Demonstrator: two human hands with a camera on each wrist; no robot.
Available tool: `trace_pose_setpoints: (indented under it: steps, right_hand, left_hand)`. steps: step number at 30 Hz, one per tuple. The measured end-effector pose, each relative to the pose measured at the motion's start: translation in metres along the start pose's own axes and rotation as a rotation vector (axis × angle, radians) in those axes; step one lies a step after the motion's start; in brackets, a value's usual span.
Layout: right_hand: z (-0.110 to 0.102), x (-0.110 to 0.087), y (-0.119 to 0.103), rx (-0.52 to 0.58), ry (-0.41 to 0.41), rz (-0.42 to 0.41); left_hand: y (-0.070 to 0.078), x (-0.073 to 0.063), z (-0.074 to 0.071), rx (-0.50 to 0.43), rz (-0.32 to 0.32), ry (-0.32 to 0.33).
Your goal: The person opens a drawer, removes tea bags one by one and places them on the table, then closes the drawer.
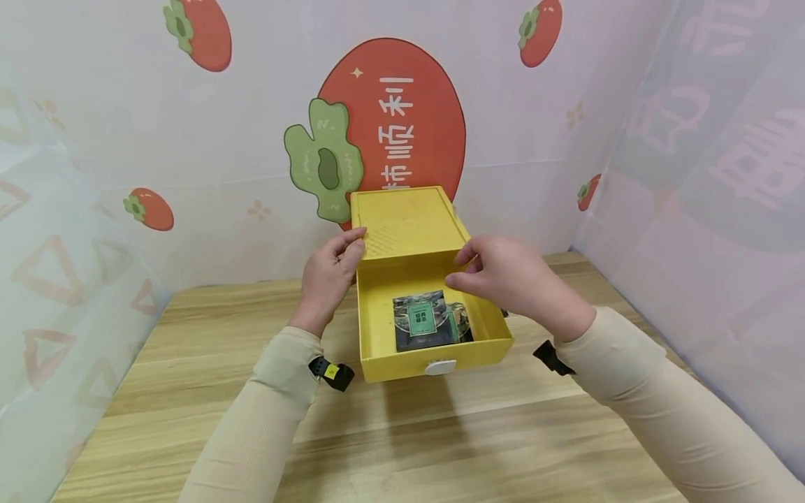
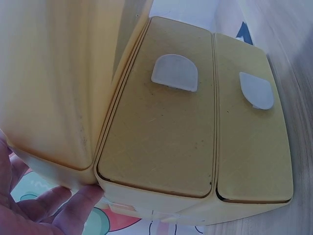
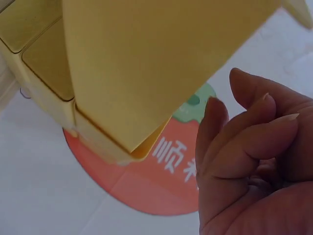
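A yellow drawer cabinet [image 1: 405,216] stands against the back wall, its top drawer [image 1: 377,367] pulled well out. Inside that drawer lies a dark square disc sleeve [image 1: 420,321] with a green label, partly covering a second sleeve [image 1: 463,325]. My left hand [image 1: 328,279] rests against the cabinet's left side near its front top edge, fingers fairly straight along the wall in the left wrist view. Over the drawer's right edge hovers my right hand [image 1: 512,276]. Its fingers are loosely bent and nothing shows between them in the right wrist view.
Two closed drawers [image 2: 156,127] with pale handles [image 2: 175,72] sit below the pulled-out one. Wood-grain table [image 1: 220,412] lies around the cabinet. Behind it hangs a white backdrop [image 1: 264,84] printed with red persimmons, with more sheeting on both sides.
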State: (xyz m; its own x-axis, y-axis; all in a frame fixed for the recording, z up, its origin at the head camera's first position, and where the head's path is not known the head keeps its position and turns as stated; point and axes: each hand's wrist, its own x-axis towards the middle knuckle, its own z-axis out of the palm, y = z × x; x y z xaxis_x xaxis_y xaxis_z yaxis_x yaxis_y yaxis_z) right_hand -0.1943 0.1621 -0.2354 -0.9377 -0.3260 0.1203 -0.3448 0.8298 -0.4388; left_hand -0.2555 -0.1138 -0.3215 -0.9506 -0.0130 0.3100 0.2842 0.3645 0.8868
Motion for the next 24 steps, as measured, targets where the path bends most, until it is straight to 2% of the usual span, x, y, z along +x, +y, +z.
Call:
trace_pose_setpoints:
  steps: [5,10,15,24]
  right_hand:
    - [0.012,0.005,-0.015,-0.140,-0.090,-0.055]
    - [0.025,0.008,-0.024,-0.247,-0.195,-0.058]
    - [0.036,0.008,-0.028,-0.291,-0.262,-0.029]
    - [0.045,0.010,-0.029,-0.307,-0.291,0.039]
  left_hand:
    - [0.001,-0.001,-0.001,0.004,-0.001,-0.006]
    - [0.000,-0.001,-0.001,0.008,0.001,-0.007]
    - [0.001,-0.001,-0.001,0.023,0.005,-0.006]
    - [0.002,0.000,-0.002,0.021,0.007,-0.003]
